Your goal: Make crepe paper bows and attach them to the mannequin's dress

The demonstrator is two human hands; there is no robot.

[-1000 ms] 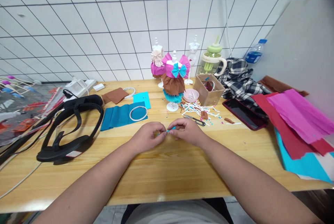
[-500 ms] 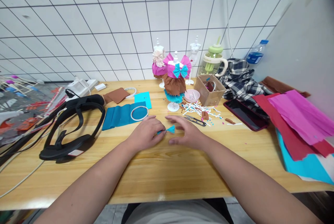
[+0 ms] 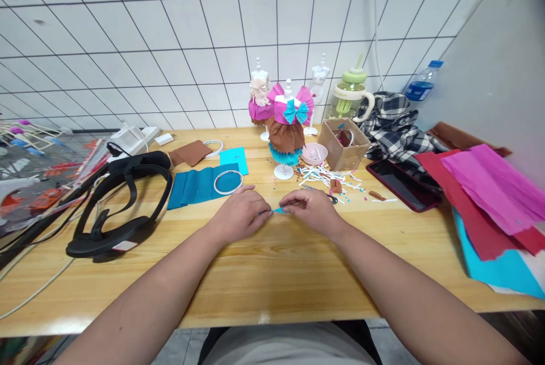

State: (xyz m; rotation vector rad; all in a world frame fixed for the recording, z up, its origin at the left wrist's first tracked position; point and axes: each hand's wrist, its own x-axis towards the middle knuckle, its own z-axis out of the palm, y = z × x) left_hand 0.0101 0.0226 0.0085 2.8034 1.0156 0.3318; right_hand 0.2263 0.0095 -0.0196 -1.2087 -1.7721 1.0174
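Blue paper (image 3: 279,210), dressed mannequin (image 3: 286,137) beyond

White tiled wall (image 3: 191,33), dark joints, behind glossy wooden bench (image 3: 272,291); pale panel (image 3: 489,75) at right; grey floor (image 3: 191,343) below.

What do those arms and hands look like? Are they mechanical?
No, they're human. The left hand and right hand wear no gloves. Both forearms are uncovered, without sleeves, watches or cables. A greyish top shows below.

3 mannequins (image 3: 286,135) behind paper piece (image 3: 278,210)
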